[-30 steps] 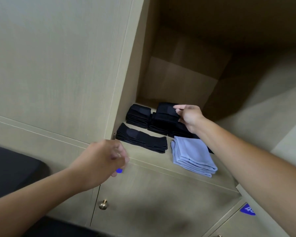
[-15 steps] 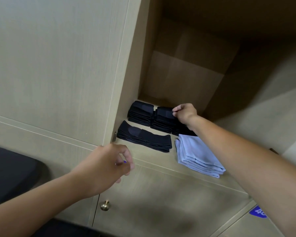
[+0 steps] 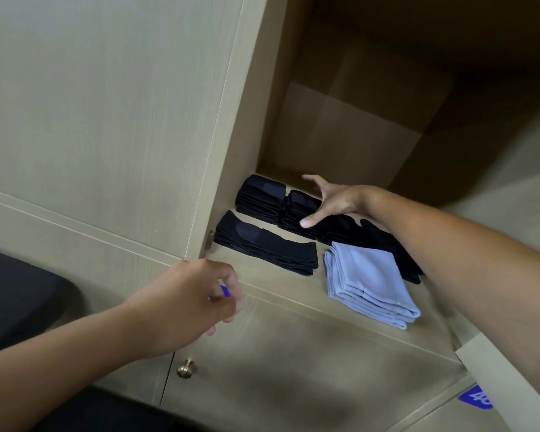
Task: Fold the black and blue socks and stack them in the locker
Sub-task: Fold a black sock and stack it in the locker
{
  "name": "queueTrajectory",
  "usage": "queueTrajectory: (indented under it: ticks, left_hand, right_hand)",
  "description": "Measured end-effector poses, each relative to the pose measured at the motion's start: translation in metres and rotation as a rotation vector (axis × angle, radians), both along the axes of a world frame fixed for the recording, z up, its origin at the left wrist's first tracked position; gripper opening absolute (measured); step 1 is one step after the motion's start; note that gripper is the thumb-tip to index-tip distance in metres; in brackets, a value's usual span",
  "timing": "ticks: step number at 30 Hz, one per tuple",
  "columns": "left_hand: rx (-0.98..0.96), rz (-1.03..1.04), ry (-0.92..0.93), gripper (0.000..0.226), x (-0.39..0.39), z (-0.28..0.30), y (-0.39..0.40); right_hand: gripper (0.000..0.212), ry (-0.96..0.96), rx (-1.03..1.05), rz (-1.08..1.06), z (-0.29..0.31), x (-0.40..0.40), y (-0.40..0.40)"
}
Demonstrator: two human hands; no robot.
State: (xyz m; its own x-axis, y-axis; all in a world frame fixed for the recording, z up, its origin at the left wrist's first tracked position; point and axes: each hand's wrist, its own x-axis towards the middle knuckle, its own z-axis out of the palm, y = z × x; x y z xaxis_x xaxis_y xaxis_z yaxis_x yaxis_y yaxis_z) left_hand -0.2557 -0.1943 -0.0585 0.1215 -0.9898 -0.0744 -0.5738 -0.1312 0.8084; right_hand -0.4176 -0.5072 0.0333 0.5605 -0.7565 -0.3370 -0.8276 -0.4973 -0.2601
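Inside the open locker (image 3: 293, 294) lie folded black socks: one stack at the back left (image 3: 261, 194), a second stack (image 3: 300, 210) beside it, and a long flat pile (image 3: 265, 244) at the front left. More black socks (image 3: 387, 244) lie partly under my right forearm. A stack of folded light blue socks (image 3: 370, 285) sits at the front right. My right hand (image 3: 331, 201) hovers with spread fingers over the second black stack, holding nothing. My left hand (image 3: 194, 304) hangs loosely curled in front of the locker's lower edge, partly covering a blue label.
Below the shelf is a closed door with a brass knob (image 3: 186, 367). Another door at the lower right carries a blue number label (image 3: 477, 399). A dark surface (image 3: 16, 294) lies at the far left. The locker's back is deep and shadowed.
My right hand has let go of the black stack it was pinching and now has its fingers spread above it. The left hand has stayed in roughly the same place.
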Motion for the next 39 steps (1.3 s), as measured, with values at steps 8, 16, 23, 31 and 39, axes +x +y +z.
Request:
queueTrajectory:
  ticks: [8, 16, 23, 31, 39]
  left_hand:
    - [0.018, -0.050, -0.055, 0.008, 0.006, -0.009, -0.002]
    - [0.028, -0.041, -0.056, 0.007, 0.011, -0.017, -0.004]
    - [0.021, -0.050, -0.050, 0.007, 0.013, -0.019, -0.004]
    - [0.018, -0.061, -0.070, 0.006, 0.013, -0.018, -0.004]
    - [0.012, -0.060, -0.097, 0.006, 0.017, -0.019, -0.004]
  right_hand:
    - [0.159, 0.174, 0.079, 0.059, -0.010, 0.021, -0.023]
    - [0.164, 0.196, 0.043, 0.093, -0.019, 0.026, -0.024]
    - [0.160, 0.153, 0.009, 0.114, -0.018, 0.029, -0.019]
    - [0.164, 0.175, 0.041, 0.117, -0.019, 0.032, -0.016]
    - [0.164, 0.193, 0.004, 0.129, -0.012, 0.031, -0.012]
